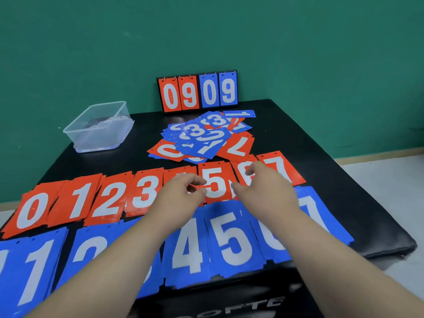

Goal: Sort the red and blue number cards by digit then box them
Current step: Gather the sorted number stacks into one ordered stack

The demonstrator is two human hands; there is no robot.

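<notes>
Left hand [181, 193] is curled, its thumb and forefinger tips at the near-left edge of the red 5 pile [215, 180]; I cannot tell whether they actually nip a card. Right hand [263, 182] rests with loosely bent fingers on the red 6 [243, 173], its thumb against the 5's other edge, gripping nothing I can see.

The pile lies between the two hands. The step looks like squaring it: press both edges inward evenly, keep the cards flat, and avoid nudging the neighbouring piles.

Left of the hands the red row reads 0, 1, 2, 3; right of them, 7. Under the forearms a blue row [231, 239] shows 1, 4, 5, 7. Beyond the fingertips lies an unsorted heap [202, 136], then a flip scoreboard [198, 92] reading 0909. Far left of them stands the clear box [101, 127]. Lettering on the black table [298, 125] front is too blurred to read.
</notes>
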